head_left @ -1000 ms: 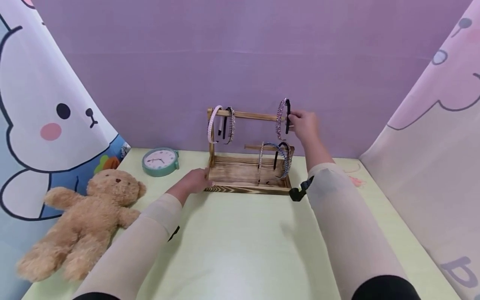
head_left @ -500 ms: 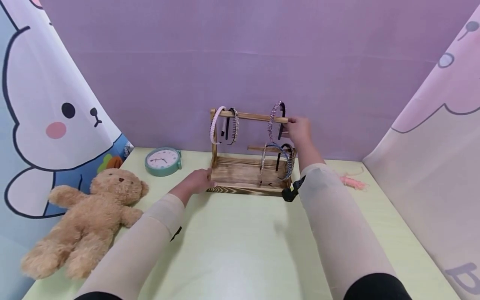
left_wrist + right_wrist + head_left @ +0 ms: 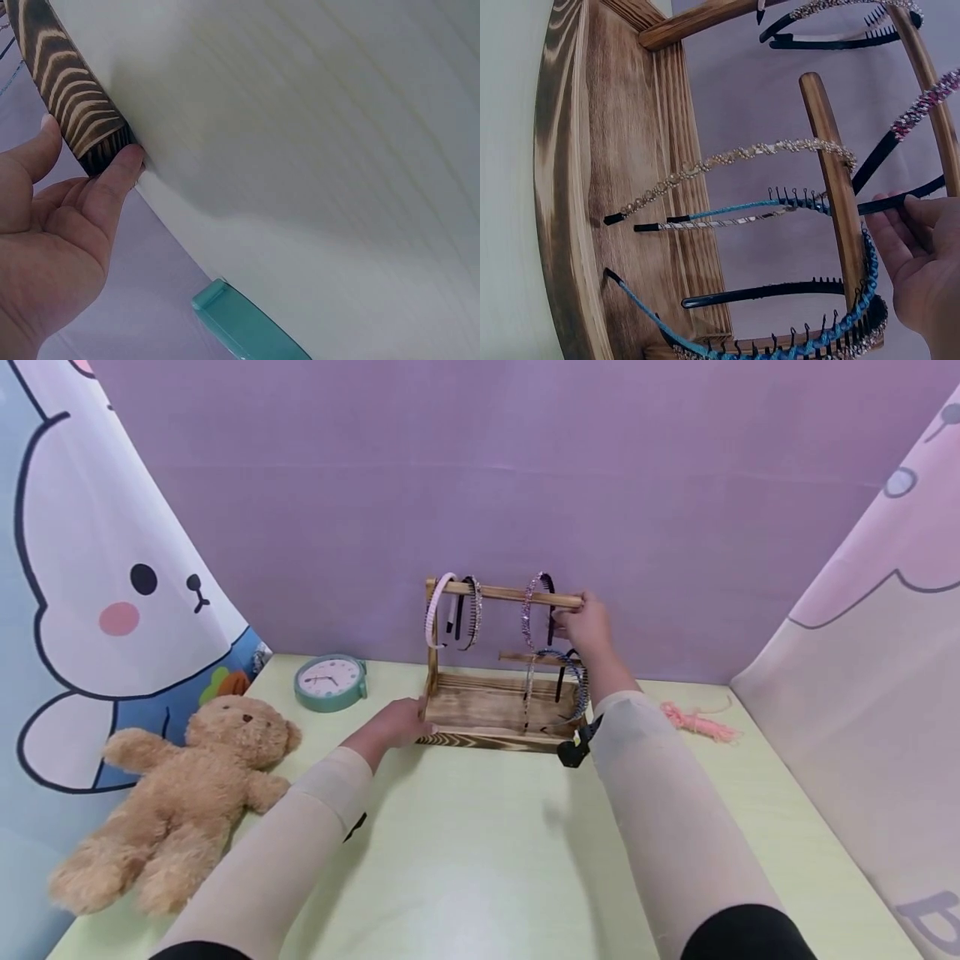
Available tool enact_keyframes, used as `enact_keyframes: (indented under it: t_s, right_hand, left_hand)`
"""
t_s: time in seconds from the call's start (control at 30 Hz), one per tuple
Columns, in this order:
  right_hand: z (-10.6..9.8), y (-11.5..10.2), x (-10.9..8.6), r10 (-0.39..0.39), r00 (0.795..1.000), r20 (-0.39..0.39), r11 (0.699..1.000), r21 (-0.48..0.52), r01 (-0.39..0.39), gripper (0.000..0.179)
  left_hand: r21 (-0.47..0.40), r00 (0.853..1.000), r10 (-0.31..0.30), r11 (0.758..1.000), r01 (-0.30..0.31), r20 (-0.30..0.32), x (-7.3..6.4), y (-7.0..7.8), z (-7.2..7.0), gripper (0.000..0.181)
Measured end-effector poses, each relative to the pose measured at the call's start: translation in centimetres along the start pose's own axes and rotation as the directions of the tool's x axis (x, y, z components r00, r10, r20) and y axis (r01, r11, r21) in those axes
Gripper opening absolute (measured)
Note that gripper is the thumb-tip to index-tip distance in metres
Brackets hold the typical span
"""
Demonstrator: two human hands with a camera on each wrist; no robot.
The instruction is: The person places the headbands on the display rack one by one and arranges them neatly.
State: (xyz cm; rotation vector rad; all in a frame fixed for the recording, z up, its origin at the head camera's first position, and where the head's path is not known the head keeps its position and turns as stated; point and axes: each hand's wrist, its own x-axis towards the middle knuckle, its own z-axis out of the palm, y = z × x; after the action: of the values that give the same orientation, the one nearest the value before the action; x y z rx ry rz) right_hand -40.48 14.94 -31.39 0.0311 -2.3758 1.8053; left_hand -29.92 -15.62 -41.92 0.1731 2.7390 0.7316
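Observation:
A wooden rack with a tray base and two rods stands at the back of the table. My left hand holds its front left corner, thumb on one side and fingers on the other. A pink-purple beaded headband hangs over the upper rod near its right end. My right hand pinches that headband's black end between thumb and fingers, clearer in the right wrist view. A pale pink headband and a beaded toothed one hang at the upper rod's left. A blue headband and a gold beaded one hang on the lower rod.
A teal clock lies left of the rack. A brown teddy bear lies at the table's left. Pink tasselled cord lies to the right, beyond my right forearm. A purple cloth hangs behind the rack.
My right hand has moved the pink-purple headband onto the upper rod from its right end and leftward along it. My left hand stays at the rack's corner.

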Motion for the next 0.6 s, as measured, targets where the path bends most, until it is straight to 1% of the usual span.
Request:
enact_keyframes:
  t_s: [0.13, 0.23, 0.33, 0.37, 0.43, 0.5, 0.57, 0.6]
  right_hand:
    - [0.4, 0.0, 0.0, 0.018, 1.0, -0.006, 0.999, 0.028, -0.017, 0.046]
    - [0.4, 0.2, 0.1, 0.031, 1.0, 0.001, 0.999, 0.02, -0.031, 0.045]
    - [0.2, 0.4, 0.2, 0.042, 0.999, 0.022, 0.999, -0.01, -0.042, 0.046]
    - [0.0, 0.3, 0.3, 0.046, 0.998, 0.034, 0.998, -0.033, -0.045, 0.048]
    - [-0.4, 0.1, 0.3, 0.042, 0.998, 0.046, 0.99, -0.136, -0.035, 0.052]
    - [-1.0, -0.5, 0.1, 0.038, 0.998, 0.04, 0.966, -0.256, -0.027, 0.051]
    - [-1.8, -1.4, -0.1, 0.029, 1.0, -0.011, 0.93, -0.367, -0.031, 0.049]
    - [-2.2, -1.9, -0.3, 0.023, 0.998, -0.052, 0.916, -0.399, -0.042, 0.048]
  left_hand:
    - [0.002, 1.0, -0.002, 1.0, 0.002, 0.007, 0.1, 0.1, 0.0, 0.072]
    - [0.002, 1.0, -0.002, 1.0, 0.002, 0.012, 0.1, 0.1, 0.0, 0.072]
    - [0.01, 1.0, 0.0, 1.0, 0.0, 0.01, 0.1, 0.1, -0.1, 0.072]
    - [0.014, 1.0, 0.002, 1.0, -0.002, 0.009, 0.1, 0.0, -0.1, 0.072]
    - [0.025, 1.0, 0.005, 1.0, -0.006, 0.006, 0.1, 0.1, -0.1, 0.072]
    - [0.034, 1.0, 0.006, 0.999, -0.006, 0.006, 0.1, 0.1, -0.1, 0.072]
    - [0.038, 1.0, 0.003, 0.999, -0.003, 0.008, 0.1, 0.1, -0.1, 0.072]
    - [0.038, 1.0, -0.002, 0.999, 0.002, 0.01, 0.1, 0.2, -0.1, 0.073]
